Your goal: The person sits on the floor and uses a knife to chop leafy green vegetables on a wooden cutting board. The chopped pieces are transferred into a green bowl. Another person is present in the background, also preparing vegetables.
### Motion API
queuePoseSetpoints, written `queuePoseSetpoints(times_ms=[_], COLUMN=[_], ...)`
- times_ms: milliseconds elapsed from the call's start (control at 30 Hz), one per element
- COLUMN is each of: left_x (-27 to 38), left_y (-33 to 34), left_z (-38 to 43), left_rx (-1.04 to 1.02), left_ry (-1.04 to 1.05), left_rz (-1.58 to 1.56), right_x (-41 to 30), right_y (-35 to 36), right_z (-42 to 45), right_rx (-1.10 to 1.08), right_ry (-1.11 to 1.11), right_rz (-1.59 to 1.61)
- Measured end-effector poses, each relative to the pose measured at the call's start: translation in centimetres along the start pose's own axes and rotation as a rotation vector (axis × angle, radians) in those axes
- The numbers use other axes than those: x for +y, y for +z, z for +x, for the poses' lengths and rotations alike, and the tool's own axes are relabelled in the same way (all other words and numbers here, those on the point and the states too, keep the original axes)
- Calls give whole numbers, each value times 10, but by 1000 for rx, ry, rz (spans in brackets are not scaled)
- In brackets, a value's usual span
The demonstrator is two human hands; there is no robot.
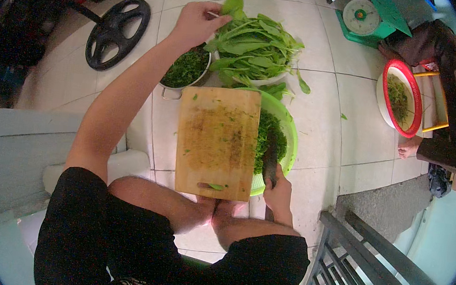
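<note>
My left hand (203, 20) grips a leafy green stem at the edge of a heap of long green leaves (260, 47) in a white bowl. My right hand (279, 192) holds a dark-bladed knife (271, 151), its blade over the chopped greens (263, 140) in a bright green plastic basin (294, 137). A worn wooden cutting board (216, 141) lies in front of my knees and overlaps the basin's left side. Green scraps are scattered on it, and one leaf piece lies at its handle slot. Left of the heap, a metal pot (208, 66) holds more finely chopped greens, partly behind the board.
A red-rimmed basin (414, 96) with plant stems stands at the right, beside a seated person (443, 141). A green dial scale (362, 18) is at the upper right, a black wheel-shaped base (118, 33) at the upper left. Grey metal rails (379, 261) run at the lower right.
</note>
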State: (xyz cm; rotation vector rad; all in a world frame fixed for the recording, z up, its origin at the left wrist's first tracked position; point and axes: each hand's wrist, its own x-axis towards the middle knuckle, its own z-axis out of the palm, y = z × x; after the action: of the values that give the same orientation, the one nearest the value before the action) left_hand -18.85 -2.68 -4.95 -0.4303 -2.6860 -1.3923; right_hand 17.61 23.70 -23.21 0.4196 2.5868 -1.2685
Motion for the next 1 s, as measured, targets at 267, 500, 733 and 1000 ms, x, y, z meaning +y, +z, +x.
queuePoseSetpoints(times_ms=[267,500,733,1000], left_x=[-19,-39,-24,-31], left_y=[-1,35,44,55], left_z=[-99,-175,-196,-188], left_rx=[-397,-821,-756,-664], left_ry=[-551,-462,-118,61], left_rz=[-662,-104,274,286], right_x=[0,-2,-12,-19], right_y=[-6,-9,-7,-31], right_z=[-1,-2,-7,-20], right_rx=[-18,-20,-70,-127], right_ry=[11,13,-4,-76], right_rz=[-83,-96,-185,-244])
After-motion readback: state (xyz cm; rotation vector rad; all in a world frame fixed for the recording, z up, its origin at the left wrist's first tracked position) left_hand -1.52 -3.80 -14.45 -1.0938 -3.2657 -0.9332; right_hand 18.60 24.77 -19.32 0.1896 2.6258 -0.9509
